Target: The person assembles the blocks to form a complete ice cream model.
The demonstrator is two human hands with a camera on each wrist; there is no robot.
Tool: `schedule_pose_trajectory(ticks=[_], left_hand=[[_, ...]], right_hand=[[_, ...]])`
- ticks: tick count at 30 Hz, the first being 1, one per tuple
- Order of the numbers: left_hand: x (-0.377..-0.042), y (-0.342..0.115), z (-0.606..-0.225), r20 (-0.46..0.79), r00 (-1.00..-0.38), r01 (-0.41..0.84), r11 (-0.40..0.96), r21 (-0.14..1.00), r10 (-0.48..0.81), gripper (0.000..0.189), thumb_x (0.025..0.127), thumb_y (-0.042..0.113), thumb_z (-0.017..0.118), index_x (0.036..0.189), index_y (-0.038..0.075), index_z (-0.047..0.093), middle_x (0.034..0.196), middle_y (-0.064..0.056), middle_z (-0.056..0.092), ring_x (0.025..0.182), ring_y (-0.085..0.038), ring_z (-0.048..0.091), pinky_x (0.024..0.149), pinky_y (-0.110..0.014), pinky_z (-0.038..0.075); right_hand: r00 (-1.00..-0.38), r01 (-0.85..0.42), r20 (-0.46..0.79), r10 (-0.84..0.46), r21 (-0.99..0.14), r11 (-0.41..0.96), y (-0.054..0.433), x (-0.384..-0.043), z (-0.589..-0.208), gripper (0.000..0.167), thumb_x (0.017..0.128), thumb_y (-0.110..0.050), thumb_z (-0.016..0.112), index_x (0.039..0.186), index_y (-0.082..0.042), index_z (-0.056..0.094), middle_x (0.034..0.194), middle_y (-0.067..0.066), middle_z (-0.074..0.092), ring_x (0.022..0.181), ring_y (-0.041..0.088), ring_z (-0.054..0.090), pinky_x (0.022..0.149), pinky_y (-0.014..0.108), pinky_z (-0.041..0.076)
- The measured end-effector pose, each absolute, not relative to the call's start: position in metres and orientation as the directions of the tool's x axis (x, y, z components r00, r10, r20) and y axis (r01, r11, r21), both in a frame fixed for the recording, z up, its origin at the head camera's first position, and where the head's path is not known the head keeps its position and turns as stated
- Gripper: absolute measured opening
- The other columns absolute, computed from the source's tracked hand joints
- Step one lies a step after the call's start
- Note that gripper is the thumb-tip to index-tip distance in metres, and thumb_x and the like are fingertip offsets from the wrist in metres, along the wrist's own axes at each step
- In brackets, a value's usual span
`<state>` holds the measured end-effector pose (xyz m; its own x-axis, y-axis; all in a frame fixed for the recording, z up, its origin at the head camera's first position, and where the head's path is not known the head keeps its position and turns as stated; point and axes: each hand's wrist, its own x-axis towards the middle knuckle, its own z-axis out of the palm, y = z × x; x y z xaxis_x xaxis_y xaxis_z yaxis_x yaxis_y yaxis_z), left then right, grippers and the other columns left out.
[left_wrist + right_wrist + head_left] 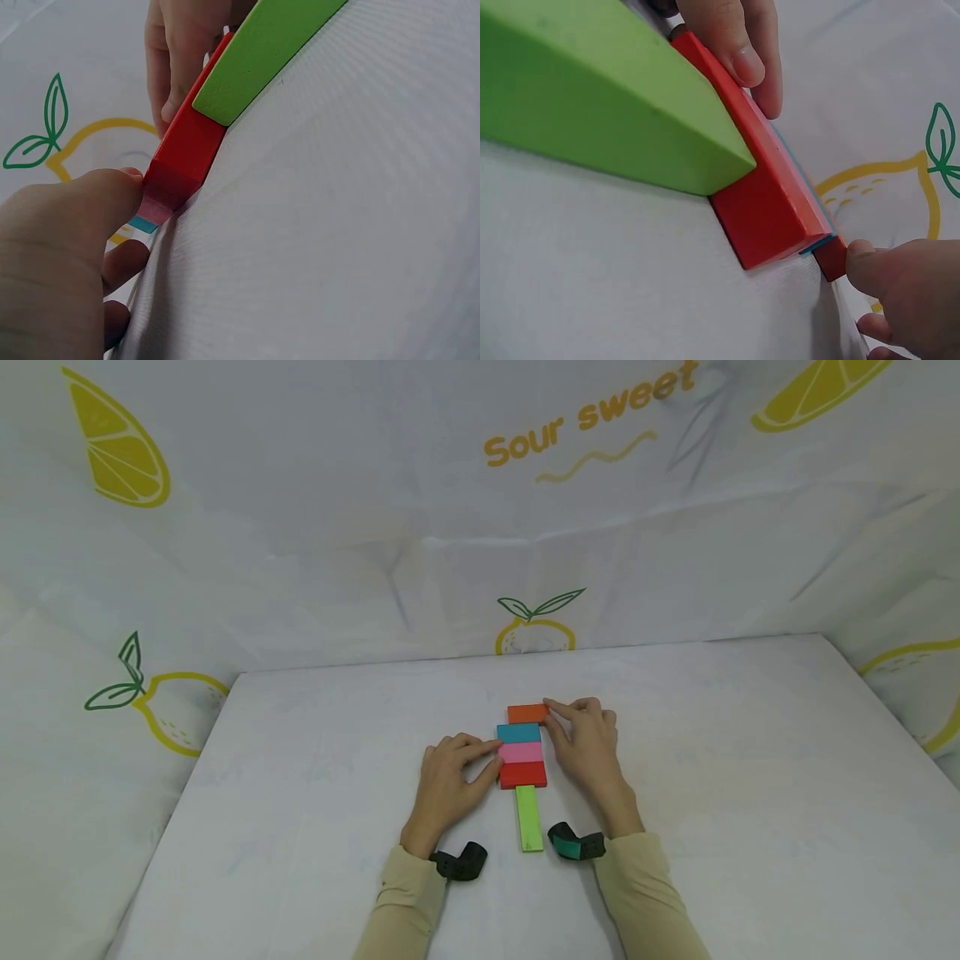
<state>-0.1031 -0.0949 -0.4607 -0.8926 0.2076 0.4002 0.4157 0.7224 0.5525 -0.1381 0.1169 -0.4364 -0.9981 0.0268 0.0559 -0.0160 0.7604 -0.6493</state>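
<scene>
Flat wooden blocks lie in a column on the white table. In the head view a lime-green block stands lengthwise at the near end, meeting a crosswise red block. Beyond it come a pink block and a blue block, side against side. An orange block lies farthest, shifted a little right. My right hand pinches the orange block's right end between thumb and index finger. My left hand touches the left ends around the pink block with extended thumb and index finger.
The white-covered table reaches back to a white cloth backdrop printed with lemons and lettering. Black wrist devices, one on the left wrist and one on the right wrist, sit close to the green block's near end.
</scene>
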Motion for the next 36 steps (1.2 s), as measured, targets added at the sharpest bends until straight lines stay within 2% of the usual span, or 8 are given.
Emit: schedule_pose_trajectory(ticks=[7, 14, 26, 36], left_hand=[[-0.102, -0.095, -0.46, 0.391, -0.897, 0.408, 0.722, 0.559, 0.205, 0.027, 0.091, 0.027, 0.075, 0.117, 0.022, 0.079, 0.097, 0.001, 0.075, 0.084, -0.015, 0.063, 0.075, -0.029, 0.033], [-0.103, -0.095, -0.46, 0.385, -0.9, 0.404, 0.719, 0.566, 0.202, 0.027, 0.09, 0.027, 0.075, 0.116, 0.022, 0.079, 0.097, 0.002, 0.074, 0.085, -0.015, 0.063, 0.075, -0.029, 0.033], [-0.104, -0.095, -0.461, 0.367, -0.908, 0.392, 0.722, 0.57, 0.203, 0.027, 0.091, 0.029, 0.075, 0.117, 0.023, 0.079, 0.097, 0.002, 0.075, 0.084, -0.016, 0.063, 0.075, -0.028, 0.033], [-0.104, -0.095, -0.462, 0.374, -0.905, 0.395, 0.721, 0.569, 0.201, 0.027, 0.091, 0.029, 0.075, 0.117, 0.023, 0.079, 0.097, 0.002, 0.075, 0.085, -0.016, 0.064, 0.076, -0.028, 0.033]], right_hand=[[-0.998, 0.008, 0.037, 0.045, -0.683, 0.731, 0.119, -0.138, -0.434, 0.042, 0.103, -0.024, 0.057, 0.142, -0.009, 0.061, 0.136, 0.027, 0.05, 0.128, 0.043, 0.039, 0.102, 0.058, 0.038], [-0.997, -0.013, 0.067, 0.045, -0.682, 0.731, 0.119, -0.138, -0.435, 0.036, 0.103, -0.021, 0.057, 0.136, -0.007, 0.066, 0.132, 0.027, 0.053, 0.126, 0.044, 0.041, 0.101, 0.058, 0.036], [-0.997, 0.003, 0.057, 0.055, -0.671, 0.741, 0.112, -0.138, -0.436, 0.038, 0.102, -0.024, 0.06, 0.137, -0.01, 0.065, 0.131, 0.025, 0.052, 0.127, 0.043, 0.039, 0.103, 0.061, 0.033], [-0.994, -0.012, 0.088, 0.065, -0.678, 0.735, 0.108, -0.135, -0.437, 0.037, 0.101, -0.023, 0.061, 0.135, -0.01, 0.067, 0.128, 0.025, 0.053, 0.124, 0.042, 0.041, 0.099, 0.059, 0.034]])
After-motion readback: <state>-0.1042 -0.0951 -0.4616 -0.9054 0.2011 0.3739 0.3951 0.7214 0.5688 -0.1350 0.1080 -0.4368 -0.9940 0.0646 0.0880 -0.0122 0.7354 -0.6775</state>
